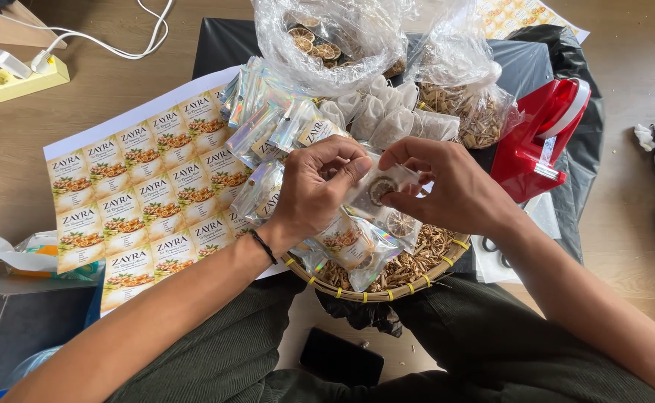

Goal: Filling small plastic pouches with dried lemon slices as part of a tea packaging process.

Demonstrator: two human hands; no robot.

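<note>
My left hand [314, 186] and my right hand [447, 186] meet over a woven basket [387, 292] of dried herb pieces. Together they pinch a small white mesh pouch [378, 190] with a dried citrus slice showing inside it. A second dried slice [400, 223] lies just below my right fingers. Filled shiny sachets [353, 246] rest in the basket under my hands. A black band circles my left wrist.
A sheet of printed labels [141, 194] lies left. Shiny empty sachets [267, 119], empty mesh bags [387, 116], clear bags of dried slices [327, 45] and herbs [469, 104] sit behind. A red tape dispenser [540, 142] stands right, a power strip [14, 78] far left, a phone [341, 358] by my lap.
</note>
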